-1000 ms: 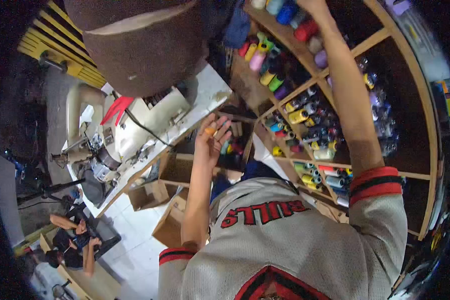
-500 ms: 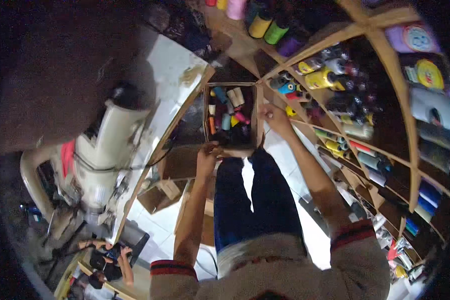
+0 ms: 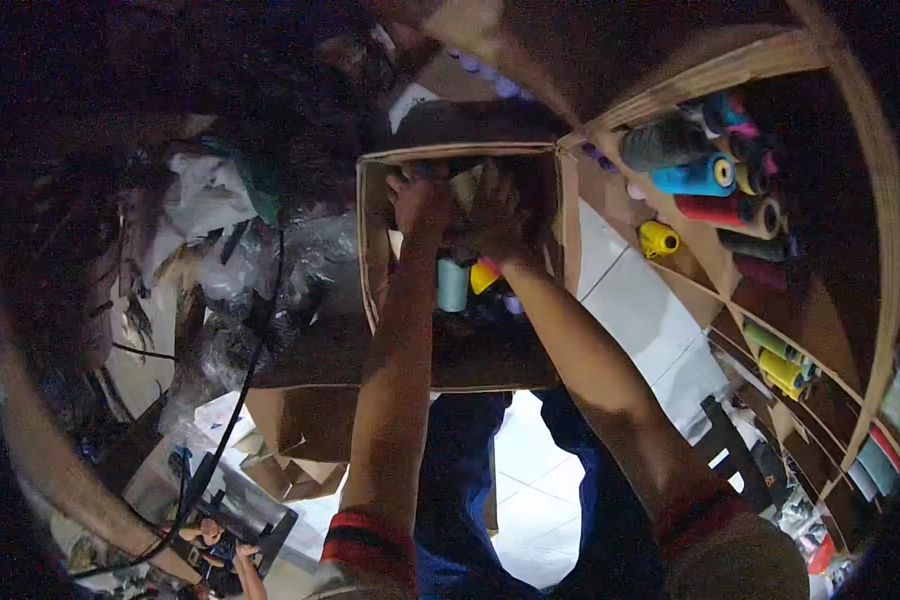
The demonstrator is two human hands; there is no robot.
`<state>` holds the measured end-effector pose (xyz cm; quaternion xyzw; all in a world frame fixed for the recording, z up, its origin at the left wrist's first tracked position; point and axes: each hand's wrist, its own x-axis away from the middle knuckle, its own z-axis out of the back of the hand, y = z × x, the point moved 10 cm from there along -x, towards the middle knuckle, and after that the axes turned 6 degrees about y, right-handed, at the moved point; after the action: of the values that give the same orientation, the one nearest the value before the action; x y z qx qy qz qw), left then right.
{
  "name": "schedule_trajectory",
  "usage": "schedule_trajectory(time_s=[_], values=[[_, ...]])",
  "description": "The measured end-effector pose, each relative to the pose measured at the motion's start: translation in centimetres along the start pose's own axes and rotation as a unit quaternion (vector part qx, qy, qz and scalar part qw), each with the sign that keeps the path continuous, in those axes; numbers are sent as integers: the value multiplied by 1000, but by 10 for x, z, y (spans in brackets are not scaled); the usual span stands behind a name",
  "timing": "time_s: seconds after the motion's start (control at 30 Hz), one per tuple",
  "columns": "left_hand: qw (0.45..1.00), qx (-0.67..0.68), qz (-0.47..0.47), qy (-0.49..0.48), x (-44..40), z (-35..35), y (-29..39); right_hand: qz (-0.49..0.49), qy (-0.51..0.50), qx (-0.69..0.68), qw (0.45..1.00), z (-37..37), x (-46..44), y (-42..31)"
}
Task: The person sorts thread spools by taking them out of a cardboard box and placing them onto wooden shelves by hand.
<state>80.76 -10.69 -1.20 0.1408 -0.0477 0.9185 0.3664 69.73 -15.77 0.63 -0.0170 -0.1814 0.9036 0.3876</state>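
Both of my hands are down inside an open cardboard box that holds thread spools. My left hand is near the box's back left, its fingers bent among dark items. Beside it, my right hand has its fingers spread over a pale spool, and the contact is too dim to make out. Just below my hands in the box lie a light teal spool and a yellow spool. Shadow hides much of the box's contents.
Wooden shelves with colored spools, including a blue cone, curve along the right. Clear plastic bags and a black cable are at left. Another cardboard box stands below. Another person's arms show at bottom left.
Both hands have gone from the box's edges down into it. The view has moved closer to the box. A second ago, my right hand was up at the spool shelf.
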Motion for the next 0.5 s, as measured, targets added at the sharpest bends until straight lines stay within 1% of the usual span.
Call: schedule_trajectory(time_s=[0.03, 0.1, 0.13, 0.2, 0.23, 0.27, 0.3, 0.33, 0.37, 0.4, 0.43, 0.47, 0.5], values=[[997, 68, 48, -1, 1, -12, -11, 44, 18, 31, 998, -59, 3, 21], [968, 203, 145, 1, 0, -34, -37, 25, 15, -28, 999, -82, 5, 34], [944, 268, 190, 1, 5, -36, -45, -42, -8, -119, 992, -72, 6, 36], [946, 261, 189, 37, 19, -17, -49, -101, -27, -227, 968, -61, 9, 34], [947, 272, 165, 51, 25, -26, -51, -96, -27, -248, 963, -56, 10, 30], [946, 282, 144, 68, 30, -63, -64, -85, -29, -211, 973, -53, 10, 25], [946, 290, 121, 84, 35, -67, -68, -74, -31, -174, 981, -47, 10, 19], [938, 301, 172, 21, 43, -90, -79, -61, -34, -78, 994, -41, 13, 12], [924, 309, 221, -43, 55, -105, -83, -58, -30, -50, 997, -47, 20, 9], [908, 348, 224, -68, 58, -109, -82, -56, -26, -21, 998, -52, 26, 7], [890, 385, 227, -94, 63, -113, -80, -54, -38, -9, 998, -56, 30, 8], [868, 452, 187, -83, 60, -108, -73, -52, -62, -20, 997, -63, 34, 9], [855, 482, 172, -83, 65, -103, -69, -54, -92, -39, 994, -69, 40, 11]])
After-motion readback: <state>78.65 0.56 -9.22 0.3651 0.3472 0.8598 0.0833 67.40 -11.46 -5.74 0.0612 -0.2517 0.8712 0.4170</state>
